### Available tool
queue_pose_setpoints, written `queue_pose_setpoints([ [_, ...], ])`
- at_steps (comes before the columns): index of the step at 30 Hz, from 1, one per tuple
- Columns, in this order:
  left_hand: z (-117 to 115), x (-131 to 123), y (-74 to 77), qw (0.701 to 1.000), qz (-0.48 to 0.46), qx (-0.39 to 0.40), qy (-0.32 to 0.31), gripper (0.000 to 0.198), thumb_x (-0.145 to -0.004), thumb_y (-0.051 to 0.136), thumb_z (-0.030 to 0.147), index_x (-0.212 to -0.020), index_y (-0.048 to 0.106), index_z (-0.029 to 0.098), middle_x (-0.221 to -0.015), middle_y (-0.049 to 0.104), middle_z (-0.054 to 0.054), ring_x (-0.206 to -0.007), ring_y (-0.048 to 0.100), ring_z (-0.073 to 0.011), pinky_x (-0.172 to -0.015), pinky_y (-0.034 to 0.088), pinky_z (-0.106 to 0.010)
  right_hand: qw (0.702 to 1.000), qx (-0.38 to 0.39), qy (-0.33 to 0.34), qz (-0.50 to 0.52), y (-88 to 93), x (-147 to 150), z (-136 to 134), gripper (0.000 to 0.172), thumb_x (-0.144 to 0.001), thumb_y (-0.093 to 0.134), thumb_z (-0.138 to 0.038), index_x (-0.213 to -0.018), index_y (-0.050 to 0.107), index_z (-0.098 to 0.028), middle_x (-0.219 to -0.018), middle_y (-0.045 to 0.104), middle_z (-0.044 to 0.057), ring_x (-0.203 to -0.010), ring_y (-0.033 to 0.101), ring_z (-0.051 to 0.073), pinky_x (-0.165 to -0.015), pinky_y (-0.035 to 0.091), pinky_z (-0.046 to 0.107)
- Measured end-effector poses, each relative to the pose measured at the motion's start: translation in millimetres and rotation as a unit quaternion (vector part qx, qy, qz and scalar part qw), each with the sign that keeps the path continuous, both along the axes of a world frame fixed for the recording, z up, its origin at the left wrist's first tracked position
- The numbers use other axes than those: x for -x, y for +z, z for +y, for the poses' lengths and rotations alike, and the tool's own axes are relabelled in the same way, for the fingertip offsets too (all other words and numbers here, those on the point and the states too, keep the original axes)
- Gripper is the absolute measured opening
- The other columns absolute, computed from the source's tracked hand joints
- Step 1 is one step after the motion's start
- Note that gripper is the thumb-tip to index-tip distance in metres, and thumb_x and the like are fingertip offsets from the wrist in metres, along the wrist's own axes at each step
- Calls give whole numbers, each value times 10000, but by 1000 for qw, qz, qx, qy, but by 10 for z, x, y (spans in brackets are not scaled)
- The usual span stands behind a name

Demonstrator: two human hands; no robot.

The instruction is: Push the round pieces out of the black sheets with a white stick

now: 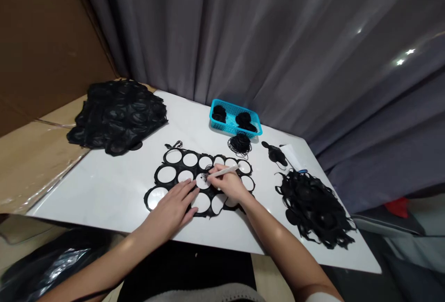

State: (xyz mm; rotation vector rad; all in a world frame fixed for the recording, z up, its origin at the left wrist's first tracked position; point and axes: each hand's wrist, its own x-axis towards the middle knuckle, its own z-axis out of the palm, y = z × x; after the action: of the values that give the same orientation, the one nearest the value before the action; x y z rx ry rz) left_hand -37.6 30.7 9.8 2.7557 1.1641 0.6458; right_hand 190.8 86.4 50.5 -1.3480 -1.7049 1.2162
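A black sheet (176, 169) with rows of round holes lies flat on the white table, whose surface shows through the holes. My left hand (177, 202) rests on the sheet's near left part, fingers stretched out and holding nothing. Closed round a slim whitish pen-like tool (225, 170), my right hand (227, 182) leans over the middle of the sheet. The tool's tip is beside a small dark bit (203, 177) in a middle hole; its exact contact is too small to tell. A thin black scrap (174, 145) lies at the sheet's upper left corner.
A blue basket (234, 130) with black bundles stands at the back, a black stringy coil (239, 144) before it. Black sheets (120, 116) are piled at the left. On the right lie black strips (314, 207), a black piece (277, 154) and a white packet (294, 157).
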Motion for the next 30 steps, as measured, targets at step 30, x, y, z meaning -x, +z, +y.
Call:
queue_pose_setpoints([
  [30,-24,9,-44,1000,2,-24,-8,392,-1018,482,266,-1376,600,157,-1506,524,-154,-1425,462,-303,-1161,423,-489,995,-59,8,-75,-73,148,-337,199,-879,601,-217,-709,499,-224,-781,636,-23,-709,553,151,-687,397,272],
])
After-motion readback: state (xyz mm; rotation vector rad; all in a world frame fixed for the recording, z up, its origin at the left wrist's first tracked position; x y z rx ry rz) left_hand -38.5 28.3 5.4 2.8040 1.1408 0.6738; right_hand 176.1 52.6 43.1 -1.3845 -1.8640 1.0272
